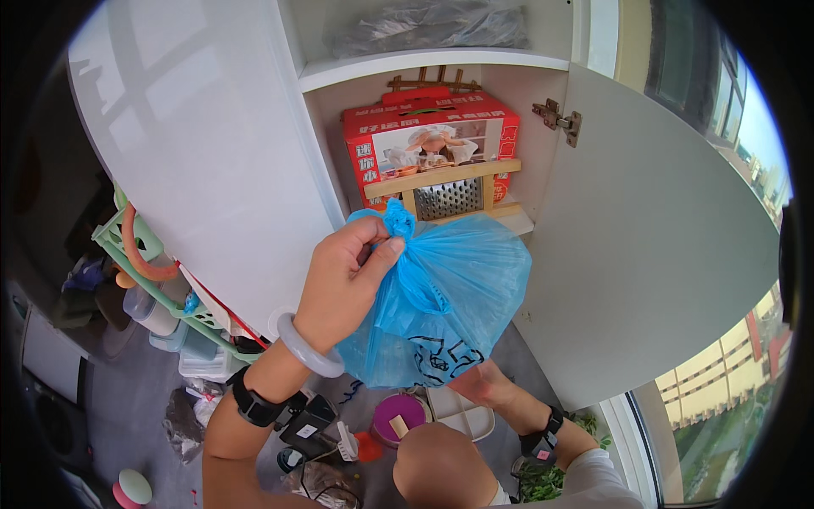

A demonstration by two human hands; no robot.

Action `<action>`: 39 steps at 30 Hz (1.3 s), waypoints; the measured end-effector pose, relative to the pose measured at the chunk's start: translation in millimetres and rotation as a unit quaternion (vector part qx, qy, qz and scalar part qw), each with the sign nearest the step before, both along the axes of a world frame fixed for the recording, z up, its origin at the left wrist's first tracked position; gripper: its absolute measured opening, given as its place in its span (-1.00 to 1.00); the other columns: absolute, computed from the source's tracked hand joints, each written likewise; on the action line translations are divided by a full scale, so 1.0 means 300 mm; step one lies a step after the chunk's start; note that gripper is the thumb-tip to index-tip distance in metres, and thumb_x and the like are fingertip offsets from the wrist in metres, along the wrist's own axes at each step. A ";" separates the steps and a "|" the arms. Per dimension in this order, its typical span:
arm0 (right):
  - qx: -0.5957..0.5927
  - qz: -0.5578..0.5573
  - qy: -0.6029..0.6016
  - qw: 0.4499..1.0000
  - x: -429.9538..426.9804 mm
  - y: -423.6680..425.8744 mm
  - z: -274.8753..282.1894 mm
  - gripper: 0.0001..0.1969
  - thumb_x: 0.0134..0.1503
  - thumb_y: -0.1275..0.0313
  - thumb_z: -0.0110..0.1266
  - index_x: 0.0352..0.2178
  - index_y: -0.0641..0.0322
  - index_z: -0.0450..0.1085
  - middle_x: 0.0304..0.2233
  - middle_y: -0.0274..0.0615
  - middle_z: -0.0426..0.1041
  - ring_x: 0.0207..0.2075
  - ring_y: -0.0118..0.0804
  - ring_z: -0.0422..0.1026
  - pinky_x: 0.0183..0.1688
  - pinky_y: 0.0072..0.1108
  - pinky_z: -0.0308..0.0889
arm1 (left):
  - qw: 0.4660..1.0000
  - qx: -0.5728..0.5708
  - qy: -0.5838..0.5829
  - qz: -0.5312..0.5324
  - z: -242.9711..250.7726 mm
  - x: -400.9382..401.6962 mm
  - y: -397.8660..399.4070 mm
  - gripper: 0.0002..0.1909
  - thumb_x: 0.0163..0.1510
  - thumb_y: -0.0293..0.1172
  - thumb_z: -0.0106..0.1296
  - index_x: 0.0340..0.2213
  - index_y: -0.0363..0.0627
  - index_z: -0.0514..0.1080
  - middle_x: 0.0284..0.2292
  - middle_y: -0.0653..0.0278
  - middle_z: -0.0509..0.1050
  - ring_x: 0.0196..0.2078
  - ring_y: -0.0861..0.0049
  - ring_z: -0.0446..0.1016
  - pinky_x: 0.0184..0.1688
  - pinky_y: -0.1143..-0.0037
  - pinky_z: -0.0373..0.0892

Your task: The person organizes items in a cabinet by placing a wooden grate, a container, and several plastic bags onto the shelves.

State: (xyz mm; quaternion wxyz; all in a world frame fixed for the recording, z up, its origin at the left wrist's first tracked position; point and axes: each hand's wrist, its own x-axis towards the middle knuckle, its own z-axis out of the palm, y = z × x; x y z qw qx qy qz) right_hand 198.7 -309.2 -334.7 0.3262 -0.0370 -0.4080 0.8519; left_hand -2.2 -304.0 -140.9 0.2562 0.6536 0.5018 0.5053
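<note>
A blue plastic bag (470, 273), knotted at its top and printed with a black drawing, hangs in front of an open white cabinet. Just under the knot, my left hand (350, 273) pinches it between thumb and fingers. My right hand (474, 383) is below the bag and mostly hidden behind it, so its fingers do not show. Beyond the bag, a metal grater in a wooden frame (448, 198) leans against a red cardboard box (432, 114) on the cabinet shelf. Brown wooden bars (439, 79) show behind the box.
The open cabinet door (648, 242) stands at the right, beside a window. Clear plastic bags (439, 28) lie on the upper shelf. A green rack (156, 289) is at the left. On the floor are a purple round lid (399, 413), a white divided tray (467, 423) and several other items.
</note>
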 end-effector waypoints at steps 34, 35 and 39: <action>0.006 -0.256 0.260 0.931 -0.114 0.725 0.403 -0.13 -0.08 -0.23 -0.03 0.15 -0.02 -0.04 0.15 -0.25 0.09 0.15 -0.14 0.11 0.17 -0.25 0.08 | 0.835 0.251 0.488 -0.021 0.186 0.210 0.336 0.14 -0.46 -0.04 0.35 0.14 -0.15 0.01 0.17 -0.19 -0.18 0.18 -0.18 -0.11 0.19 0.09 -0.09; 0.014 -0.252 0.260 0.932 -0.111 0.749 0.402 -0.12 -0.10 -0.23 -0.02 0.16 -0.03 -0.04 0.15 -0.26 0.09 0.15 -0.14 0.11 0.17 -0.25 0.08 | 0.812 0.239 0.533 -0.018 0.178 0.197 0.340 0.17 -0.52 -0.09 0.36 0.15 0.04 -0.01 0.19 -0.10 -0.18 0.19 -0.17 -0.14 0.17 0.01 -0.08; 0.058 -0.283 0.214 0.933 -0.102 0.797 0.446 -0.11 -0.09 -0.24 -0.03 0.16 0.00 -0.05 0.16 -0.26 0.05 0.17 -0.16 0.07 0.18 -0.25 0.06 | 0.748 0.247 0.614 0.047 0.111 0.186 0.412 0.08 -0.37 -0.21 0.29 0.17 0.40 -0.08 0.22 0.10 -0.19 0.20 -0.15 -0.16 0.12 -0.10 -0.06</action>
